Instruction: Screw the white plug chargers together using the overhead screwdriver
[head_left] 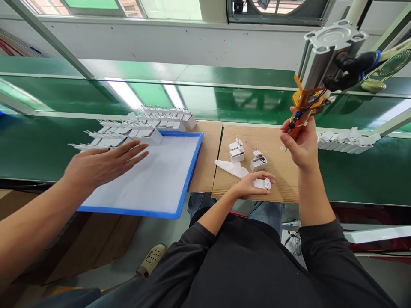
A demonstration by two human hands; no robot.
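On the cardboard mat (pixel 276 188), near its front edge, my left hand (pixel 252 184) is closed round a small white plastic piece (pixel 261 183). Higher up at the right, my right hand (pixel 303 143) grips the orange lower part of a hanging tool (pixel 300 115), which has a metal cylinder block on top. The tool's tip points down over the mat. Two small white open housings (pixel 236 150) (pixel 258 161) stand behind my left hand, one with wires showing. A white paper-like piece (pixel 233 168) lies beside them.
Another person's hand (pixel 105 160) reaches over a blue-rimmed white tray (pixel 180 201) at the left. Rows of white parts (pixel 147 134) stand on the tray's back. More white housings (pixel 346 141) line up at the right. A green fan (pixel 396 64) is at the upper right.
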